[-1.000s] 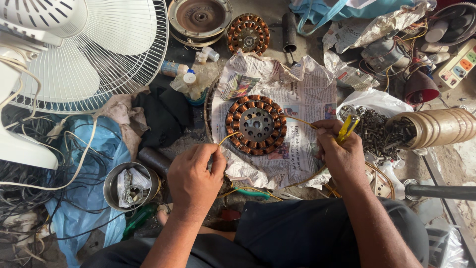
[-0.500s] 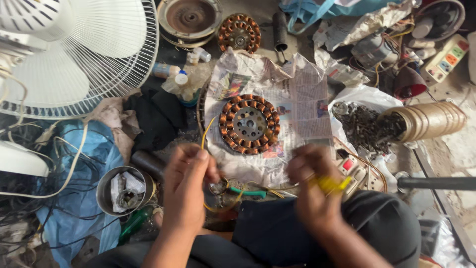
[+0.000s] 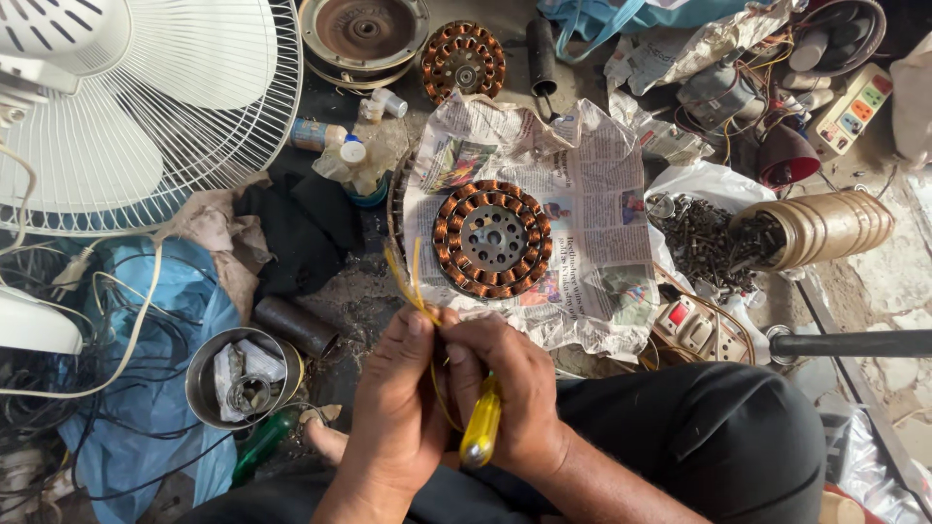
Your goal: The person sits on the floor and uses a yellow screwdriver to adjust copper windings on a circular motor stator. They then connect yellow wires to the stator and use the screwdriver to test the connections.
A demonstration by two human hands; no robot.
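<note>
A white fan guard (image 3: 146, 107) fills the upper left, above tangled cables on blue cloth (image 3: 126, 388). A steel tin (image 3: 241, 376) holding scraps sits beside a dark metal tube (image 3: 296, 327). Near the top lie 1 rusty round housing (image 3: 364, 29) and 1 smaller copper-wound stator (image 3: 464, 61). To the right, a tipped ribbed jar (image 3: 825, 228) spills dark screws (image 3: 714, 247) onto white plastic, with a switch box (image 3: 691, 325) below and a power strip (image 3: 852, 109) above.
</note>
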